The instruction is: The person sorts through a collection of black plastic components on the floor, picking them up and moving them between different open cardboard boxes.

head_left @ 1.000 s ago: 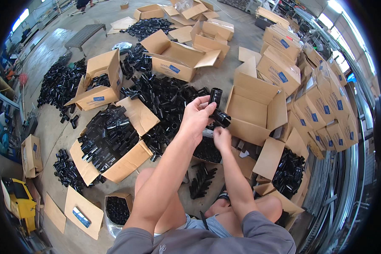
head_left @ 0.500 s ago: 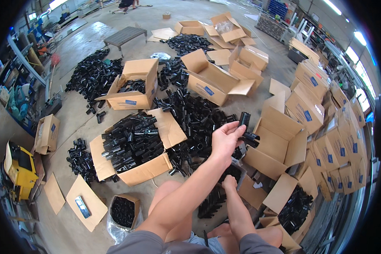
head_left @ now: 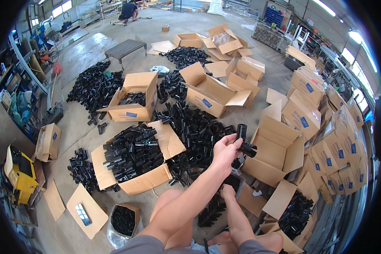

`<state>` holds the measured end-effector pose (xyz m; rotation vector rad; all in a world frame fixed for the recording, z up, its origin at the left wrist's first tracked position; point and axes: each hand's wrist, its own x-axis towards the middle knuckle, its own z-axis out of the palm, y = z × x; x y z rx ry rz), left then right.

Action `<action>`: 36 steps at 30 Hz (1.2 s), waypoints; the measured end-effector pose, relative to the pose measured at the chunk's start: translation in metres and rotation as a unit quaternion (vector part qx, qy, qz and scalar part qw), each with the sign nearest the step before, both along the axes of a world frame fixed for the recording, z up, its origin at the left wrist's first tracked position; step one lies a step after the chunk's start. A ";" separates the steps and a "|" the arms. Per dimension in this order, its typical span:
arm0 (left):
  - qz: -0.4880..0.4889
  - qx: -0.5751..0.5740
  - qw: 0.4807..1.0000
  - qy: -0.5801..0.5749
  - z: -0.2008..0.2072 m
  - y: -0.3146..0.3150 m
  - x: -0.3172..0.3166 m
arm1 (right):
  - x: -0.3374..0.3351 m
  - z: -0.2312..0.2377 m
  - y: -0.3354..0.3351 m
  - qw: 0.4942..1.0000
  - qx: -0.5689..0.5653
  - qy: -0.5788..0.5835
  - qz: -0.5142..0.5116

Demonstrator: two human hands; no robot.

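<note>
My left hand (head_left: 225, 151) is closed on a black pipe fitting (head_left: 242, 137), a glossy tube with a short side branch, held up beside an opened carton (head_left: 269, 150). Lower down, my right hand (head_left: 227, 192) has its fingers curled at the near edge of a small bin of small black parts (head_left: 233, 181); whatever they grip is hidden. A stack of black fittings (head_left: 211, 211) lies between my legs. To the left, an open carton (head_left: 144, 183) is heaped with similar black fittings (head_left: 133, 150).
Loose piles of fittings (head_left: 95, 86) spread over the floor around more open cartons (head_left: 205, 99). Closed cartons (head_left: 326, 158) are stacked at right. A phone (head_left: 83, 215) lies on cardboard at lower left, near a bagged box (head_left: 125, 220). A person (head_left: 128, 11) crouches far off.
The view has tilted up a little, so the floor and cartons sit lower and the far person shows more. Both hands keep nearly the same pose, the left still holding the fitting.
</note>
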<state>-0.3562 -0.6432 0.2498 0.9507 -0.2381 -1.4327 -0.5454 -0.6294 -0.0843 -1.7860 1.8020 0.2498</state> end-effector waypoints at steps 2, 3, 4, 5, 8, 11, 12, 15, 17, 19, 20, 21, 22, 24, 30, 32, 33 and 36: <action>-0.019 -0.004 1.000 -0.013 -0.001 0.001 -0.001 | -0.005 -0.013 -0.002 0.999 -0.009 0.016 0.030; -0.019 -0.006 1.000 -0.013 -0.001 0.001 -0.002 | -0.008 -0.019 -0.003 0.999 -0.012 0.017 0.030; -0.020 -0.008 1.000 -0.011 -0.001 0.001 -0.004 | -0.013 -0.024 -0.005 0.999 -0.021 0.016 0.032; -0.018 -0.006 1.000 -0.013 -0.001 0.002 -0.004 | -0.012 -0.024 -0.004 0.999 -0.027 0.013 0.038; -0.012 0.000 1.000 -0.011 -0.001 0.002 -0.006 | -0.013 -0.020 -0.001 0.999 -0.033 -0.011 -0.033; -0.010 -0.004 1.000 -0.015 0.000 0.002 -0.003 | -0.016 -0.009 0.000 0.982 -0.125 -0.093 -0.106; -0.011 -0.002 1.000 -0.012 0.000 0.003 -0.003 | -0.022 -0.013 -0.001 0.982 -0.123 -0.091 -0.107; -0.002 -0.002 1.000 -0.017 0.001 0.006 0.003 | -0.019 -0.001 0.004 0.678 -0.024 -0.551 -0.487; 0.000 -0.003 1.000 -0.015 -0.003 0.005 0.004 | -0.019 0.007 0.011 0.608 -0.014 -0.625 -0.490; -0.004 -0.012 1.000 -0.013 -0.006 0.002 -0.001 | -0.025 0.016 0.013 0.512 -0.018 -0.708 -0.486; -0.005 -0.011 1.000 -0.015 -0.005 0.002 -0.003 | -0.025 0.029 0.010 0.510 -0.016 -0.708 -0.488; -0.006 -0.019 0.999 -0.028 -0.005 0.002 -0.006 | -0.023 0.047 0.005 0.507 -0.042 -0.728 -0.460; -0.010 -0.028 0.999 -0.042 -0.004 0.001 -0.008 | -0.023 0.066 -0.004 0.502 -0.070 -0.746 -0.432; 0.008 -0.047 0.997 -0.068 0.003 0.001 -0.021 | -0.039 0.123 -0.029 0.520 -0.095 -0.770 -0.358; 0.029 -0.119 0.986 -0.114 -0.006 0.007 -0.012 | 0.001 0.365 -0.071 0.671 -0.250 -0.678 -0.166; 0.014 -0.115 0.987 -0.111 0.000 0.009 -0.019 | 0.002 0.406 -0.064 0.713 -0.233 -0.648 -0.132; 0.007 -0.115 0.988 -0.106 0.003 0.009 -0.025 | -0.001 0.414 -0.061 0.753 -0.212 -0.617 -0.087; 0.005 -0.141 0.982 -0.128 0.003 0.005 -0.046 | -0.018 0.399 -0.032 0.786 -0.203 -0.578 -0.079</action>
